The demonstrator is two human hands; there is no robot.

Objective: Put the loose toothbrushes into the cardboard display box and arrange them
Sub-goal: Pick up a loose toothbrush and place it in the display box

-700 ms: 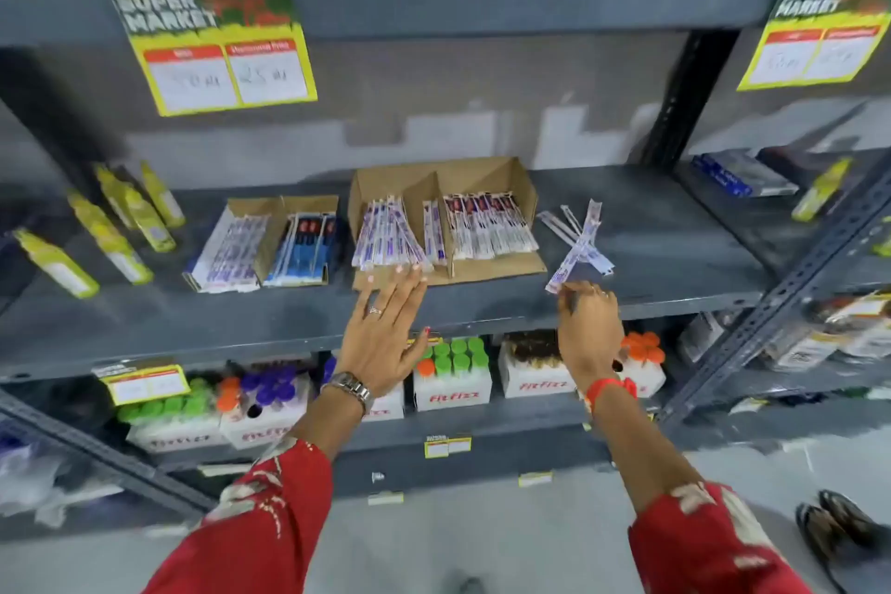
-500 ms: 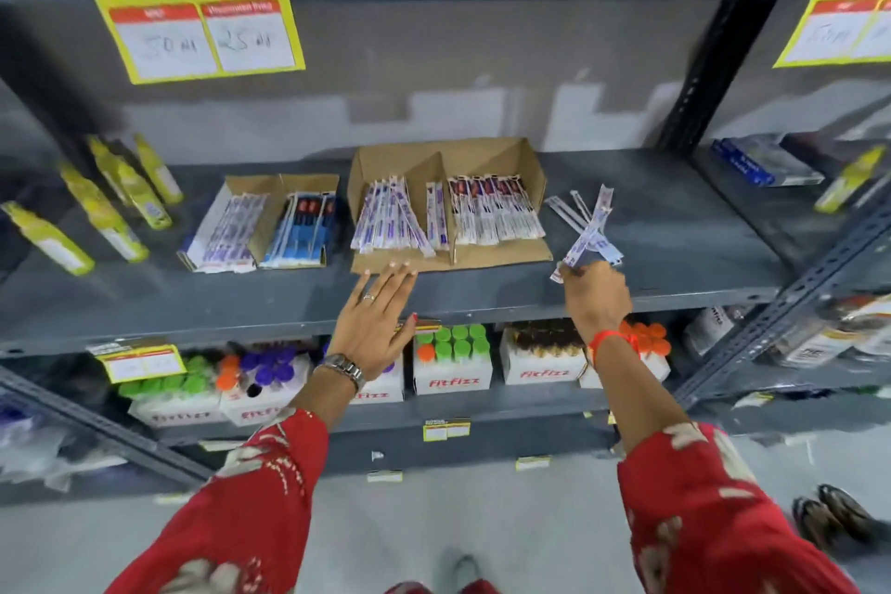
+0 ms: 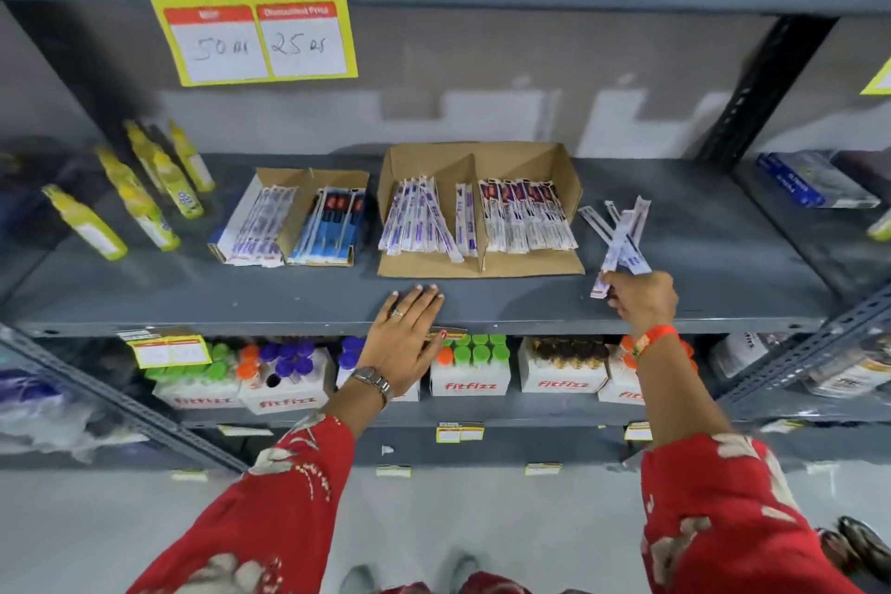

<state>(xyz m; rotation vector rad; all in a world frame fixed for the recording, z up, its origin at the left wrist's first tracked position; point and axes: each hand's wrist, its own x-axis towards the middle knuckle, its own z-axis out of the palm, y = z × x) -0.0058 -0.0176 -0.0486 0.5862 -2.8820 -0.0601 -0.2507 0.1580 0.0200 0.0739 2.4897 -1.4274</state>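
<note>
Since the earlier frame, right hand has closed on the loose wrapped white-and-purple toothbrushes lying crossed on the grey metal shelf, just right of the divided brown cardboard display box. Left hand rests flat, fingers extended, at shelf edge.

Even, fairly bright light is falling on the grey shelf from above and in front, leaving only soft shadows. The tier beneath is sitting dimmer under the shelf's overhang. Wide-angle distortion is bending the uprights and shelf edges outward toward the frame borders. Blur is smearing the edges: the yellow bottles at left and the packets at far right are looking soft, while the price sign is reading clearly.
</note>
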